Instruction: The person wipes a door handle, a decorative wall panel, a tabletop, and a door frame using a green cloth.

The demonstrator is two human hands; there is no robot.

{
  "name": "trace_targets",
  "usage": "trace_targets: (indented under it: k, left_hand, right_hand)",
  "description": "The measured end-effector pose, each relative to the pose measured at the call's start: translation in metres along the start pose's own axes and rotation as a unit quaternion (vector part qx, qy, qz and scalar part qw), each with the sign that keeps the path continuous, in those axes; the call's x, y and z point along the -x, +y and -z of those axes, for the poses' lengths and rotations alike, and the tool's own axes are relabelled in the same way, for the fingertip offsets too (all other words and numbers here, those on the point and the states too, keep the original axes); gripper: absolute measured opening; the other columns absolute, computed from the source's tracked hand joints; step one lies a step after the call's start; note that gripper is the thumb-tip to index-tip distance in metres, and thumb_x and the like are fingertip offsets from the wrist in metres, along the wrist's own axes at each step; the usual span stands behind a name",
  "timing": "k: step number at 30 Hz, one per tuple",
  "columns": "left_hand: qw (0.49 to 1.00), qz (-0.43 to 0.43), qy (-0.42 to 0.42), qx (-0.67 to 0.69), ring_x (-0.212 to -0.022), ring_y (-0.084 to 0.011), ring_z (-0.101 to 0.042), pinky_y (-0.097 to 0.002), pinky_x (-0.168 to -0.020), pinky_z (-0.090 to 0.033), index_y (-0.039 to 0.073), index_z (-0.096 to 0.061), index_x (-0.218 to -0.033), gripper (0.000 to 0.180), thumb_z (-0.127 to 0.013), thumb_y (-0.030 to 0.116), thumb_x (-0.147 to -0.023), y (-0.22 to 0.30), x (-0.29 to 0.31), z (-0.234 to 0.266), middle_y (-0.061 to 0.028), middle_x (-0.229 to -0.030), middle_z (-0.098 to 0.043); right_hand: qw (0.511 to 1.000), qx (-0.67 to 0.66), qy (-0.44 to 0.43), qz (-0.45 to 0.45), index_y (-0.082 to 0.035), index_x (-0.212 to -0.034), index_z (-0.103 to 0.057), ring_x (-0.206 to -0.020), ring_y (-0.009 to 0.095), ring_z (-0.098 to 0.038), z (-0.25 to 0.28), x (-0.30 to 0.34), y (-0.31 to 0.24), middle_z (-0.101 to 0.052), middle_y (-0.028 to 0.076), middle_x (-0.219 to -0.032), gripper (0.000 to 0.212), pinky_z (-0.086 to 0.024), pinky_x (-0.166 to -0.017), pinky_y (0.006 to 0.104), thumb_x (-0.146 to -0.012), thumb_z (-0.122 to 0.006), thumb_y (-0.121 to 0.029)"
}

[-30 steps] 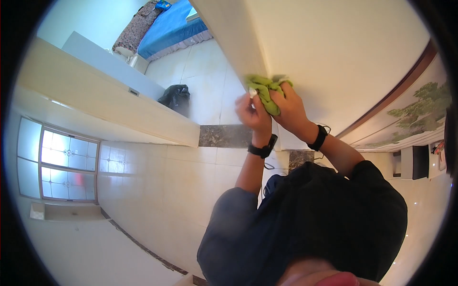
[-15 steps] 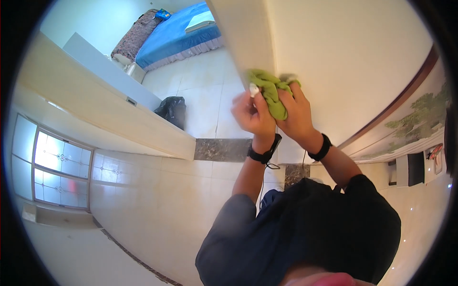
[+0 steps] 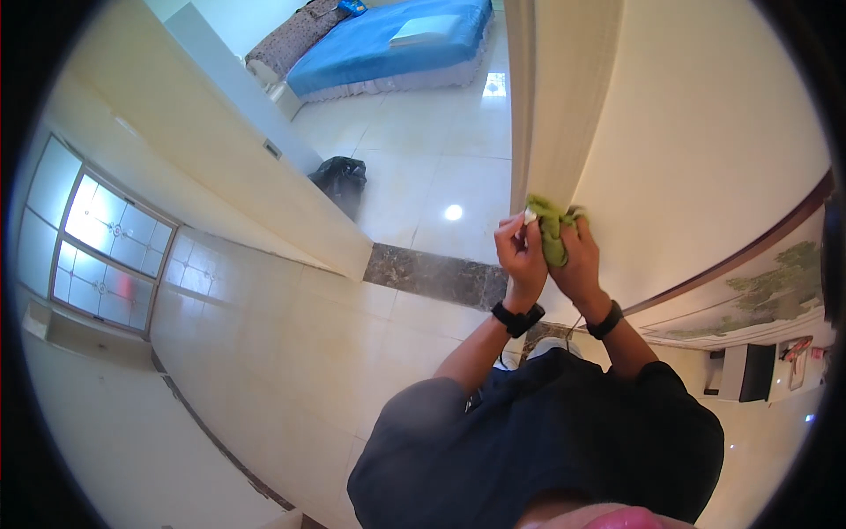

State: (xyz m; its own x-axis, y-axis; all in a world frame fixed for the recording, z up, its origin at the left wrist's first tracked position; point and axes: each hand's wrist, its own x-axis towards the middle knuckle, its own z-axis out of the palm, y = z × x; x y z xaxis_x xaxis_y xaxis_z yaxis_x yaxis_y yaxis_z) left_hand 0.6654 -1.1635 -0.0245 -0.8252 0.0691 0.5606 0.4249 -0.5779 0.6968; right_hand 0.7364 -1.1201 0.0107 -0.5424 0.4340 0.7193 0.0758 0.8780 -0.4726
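A crumpled green cloth (image 3: 553,240) is bunched between my two hands, up against the cream door frame (image 3: 564,106). My right hand (image 3: 578,269) is closed on the cloth, with its fingers bent over it. My left hand (image 3: 522,260) is right beside it, with the thumb and fingers pinched on a small white piece (image 3: 530,214) at the cloth's edge. What exactly this piece is cannot be made out. Both wrists wear black bands, and a thin cord hangs near them.
Left of the frame, a doorway with a dark marble threshold (image 3: 432,275) leads to a bedroom. Inside are a blue-covered bed (image 3: 388,55) and a black plastic bag (image 3: 340,181) beside the pale door (image 3: 238,97). A cream wall (image 3: 705,150) rises on the right.
Both hands and the green cloth have shifted right and lower in the picture, staying together. The view has turned, so more of the door frame and threshold shows.
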Motion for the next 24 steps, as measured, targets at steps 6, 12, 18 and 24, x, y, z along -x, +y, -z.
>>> trace_targets:
  k: [6,12,18,24]
  left_hand:
    - [0.994,-0.100,-0.035,0.020,-0.077,-0.0105,-0.051,-0.0221,-0.064,-0.044,0.000,-0.049,-0.102,0.020,-0.060,-0.003,-0.086,0.021,-0.034,-0.029,-0.0097,-0.101,-0.051]
    - [0.983,-0.150,-0.061,-0.084,-0.063,-0.0136,-0.052,-0.0238,-0.051,-0.042,0.001,-0.053,-0.095,0.020,-0.067,0.000,-0.081,-0.014,0.000,-0.007,-0.0102,-0.081,-0.057]
    - [0.983,-0.086,-0.126,-0.106,-0.076,-0.0252,-0.060,-0.0325,-0.063,-0.049,0.006,-0.054,-0.096,0.025,-0.070,0.000,-0.078,-0.042,0.021,0.058,-0.0128,-0.088,-0.060]
    - [0.979,0.052,-0.107,-0.167,-0.077,-0.0252,-0.061,-0.0324,-0.066,-0.048,0.006,-0.057,-0.097,0.016,-0.066,0.007,-0.083,-0.053,0.007,0.116,-0.0131,-0.086,-0.062]
  right_hand:
    - [0.995,-0.021,0.090,0.040,-0.004,-0.102,-0.058,-0.080,0.039,-0.055,0.013,-0.036,-0.011,-0.054,0.019,-0.092,0.033,-0.048,-0.064,0.0416,-0.070,-0.067,-0.004]
    - [0.998,-0.012,0.067,-0.004,0.002,-0.101,-0.057,-0.085,0.042,-0.054,-0.007,0.010,0.017,-0.054,0.022,-0.095,0.027,-0.048,-0.069,0.0438,-0.076,-0.066,-0.003]
    - [0.996,0.000,-0.019,-0.083,0.000,-0.112,-0.052,-0.085,0.044,-0.052,-0.044,0.055,0.015,-0.052,0.023,-0.096,0.039,-0.046,-0.070,0.0457,-0.076,-0.066,-0.007]
    - [0.983,-0.082,-0.132,-0.100,0.000,-0.101,-0.049,-0.087,0.045,-0.051,-0.102,0.071,0.002,-0.050,0.023,-0.094,0.035,-0.045,-0.072,0.0481,-0.071,-0.067,-0.006]
